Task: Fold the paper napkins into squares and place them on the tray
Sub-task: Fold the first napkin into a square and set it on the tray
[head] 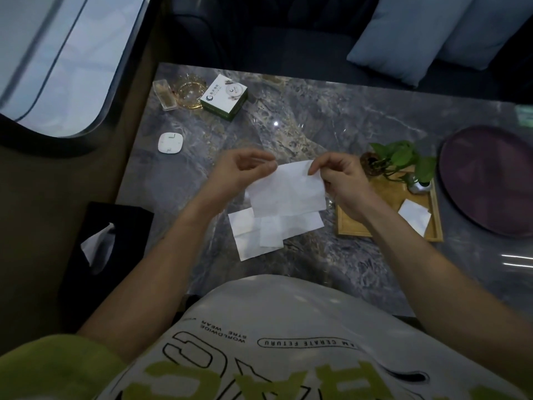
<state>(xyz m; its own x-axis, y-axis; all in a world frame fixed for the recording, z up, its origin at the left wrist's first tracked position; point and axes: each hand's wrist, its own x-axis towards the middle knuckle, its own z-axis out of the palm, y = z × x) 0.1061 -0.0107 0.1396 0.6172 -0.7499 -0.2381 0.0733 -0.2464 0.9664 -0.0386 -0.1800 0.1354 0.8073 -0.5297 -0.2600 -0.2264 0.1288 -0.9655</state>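
Progress: one folded white paper square (414, 216) deposited on rectangular wooden tray (350, 230). White paper napkin (287, 192) pinched at top corners by left hand (240, 171) and right hand (341, 184), above table. Loose white napkins (259, 235) awaiting folding.

A white napkin (287, 190) is held above the marble worktop (317, 125), pinched at its upper corners by left hand (239, 171) and right hand (341, 183). One folded square (414, 216) is seen on the wooden tray (350, 230).

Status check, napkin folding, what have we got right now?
Left hand and right hand pinch one napkin above the table. One folded napkin on wooden tray. Loose napkins wait below. Nothing blocking.
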